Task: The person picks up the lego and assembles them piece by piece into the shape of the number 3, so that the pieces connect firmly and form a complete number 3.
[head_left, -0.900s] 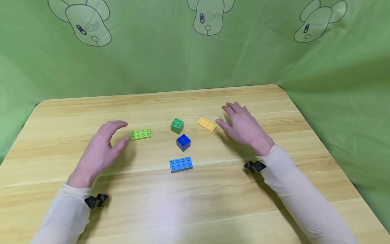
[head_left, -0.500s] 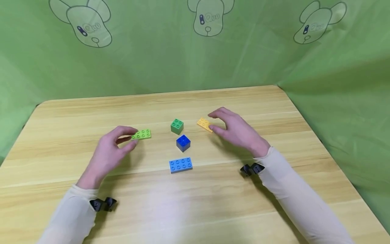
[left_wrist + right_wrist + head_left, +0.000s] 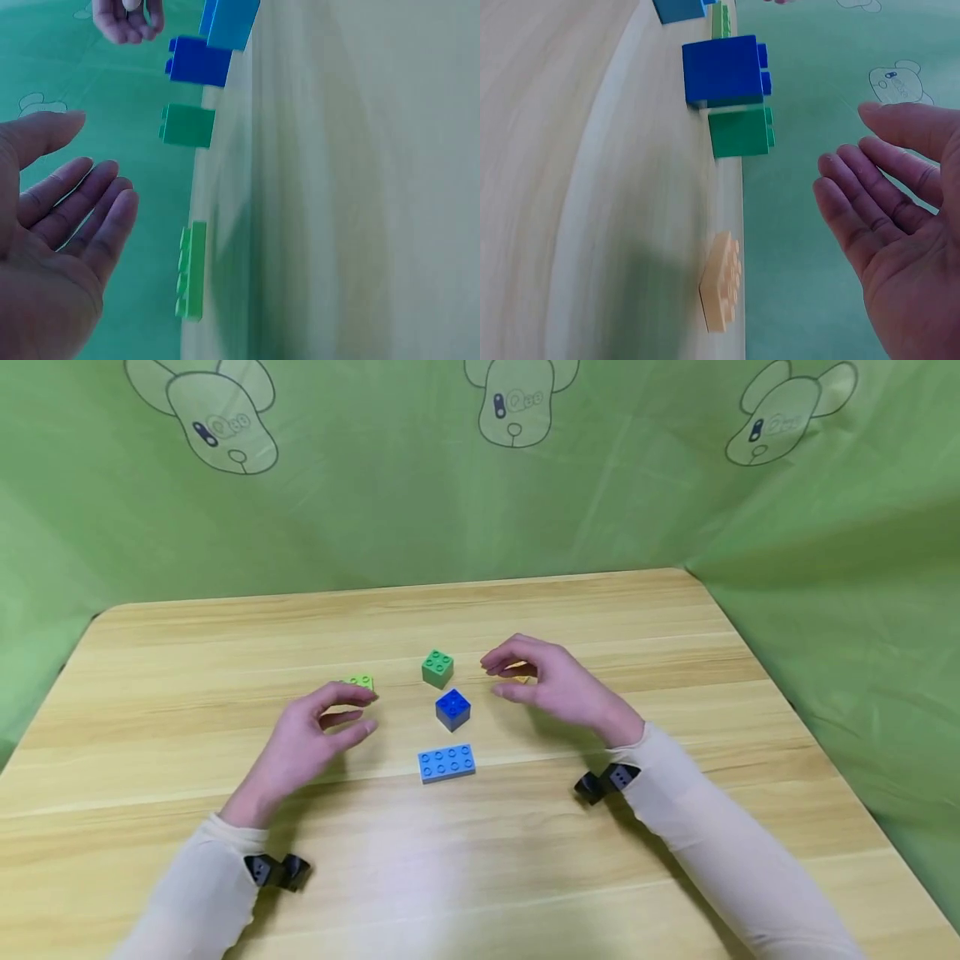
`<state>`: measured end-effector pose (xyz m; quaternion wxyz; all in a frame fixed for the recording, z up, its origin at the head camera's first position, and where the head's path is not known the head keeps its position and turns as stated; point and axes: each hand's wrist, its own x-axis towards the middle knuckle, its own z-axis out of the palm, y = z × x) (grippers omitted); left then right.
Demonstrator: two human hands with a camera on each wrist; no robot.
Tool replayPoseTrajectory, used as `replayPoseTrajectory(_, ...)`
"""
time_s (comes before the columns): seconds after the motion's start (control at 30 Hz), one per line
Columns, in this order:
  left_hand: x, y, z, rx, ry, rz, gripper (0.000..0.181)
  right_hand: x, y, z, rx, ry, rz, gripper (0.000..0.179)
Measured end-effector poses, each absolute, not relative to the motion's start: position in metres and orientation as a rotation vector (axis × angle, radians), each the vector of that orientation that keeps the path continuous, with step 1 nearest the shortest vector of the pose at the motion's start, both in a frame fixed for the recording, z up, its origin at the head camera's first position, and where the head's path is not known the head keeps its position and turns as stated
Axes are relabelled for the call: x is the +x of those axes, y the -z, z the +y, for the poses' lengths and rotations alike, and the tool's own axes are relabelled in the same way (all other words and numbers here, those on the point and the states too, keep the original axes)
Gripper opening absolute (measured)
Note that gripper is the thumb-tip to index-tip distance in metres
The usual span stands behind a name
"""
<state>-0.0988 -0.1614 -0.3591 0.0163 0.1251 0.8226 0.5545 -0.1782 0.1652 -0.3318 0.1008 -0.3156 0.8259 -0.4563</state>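
Note:
My left hand (image 3: 311, 735) hovers above the table with thumb and fingers apart, holding nothing. It partly covers the flat lime-green brick (image 3: 363, 682) in the head view; the left wrist view shows that lime brick (image 3: 193, 271) lying apart from the fingers. Over the flat yellow-orange brick (image 3: 720, 285) hovers my right hand (image 3: 558, 685), its fingers loosely bent around nothing. Between the hands lie a green square brick (image 3: 437, 669), a dark blue square brick (image 3: 453, 710) and a longer light blue brick (image 3: 447, 763), all studs up and apart.
The bricks lie on a wooden table (image 3: 420, 877). A green curtain (image 3: 375, 510) printed with bear heads hangs behind it and along its right side. A small black camera (image 3: 277, 871) is worn at the left wrist, another black camera (image 3: 606, 782) at the right.
Both hands have moved inward: the left to the right, past part of the lime-green brick, and the right to the left over the yellow-orange one. The bricks have stayed in place.

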Motion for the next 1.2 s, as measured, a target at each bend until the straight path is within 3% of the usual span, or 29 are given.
replayPoseTrajectory(0.7, -0.09, 0.368, -0.128, 0.444, -1.681, 2.436, 0.038, -0.182, 0.345, 0.139, -0.843, 1.415, 2.223, 0.037)
replayPoseTrajectory(1.2, -0.087, 0.366, -0.109, 0.419, -1.351, 2.557, 0.046, -0.183, 0.353, 0.13, -0.866, 1.373, 2.204, 0.037)
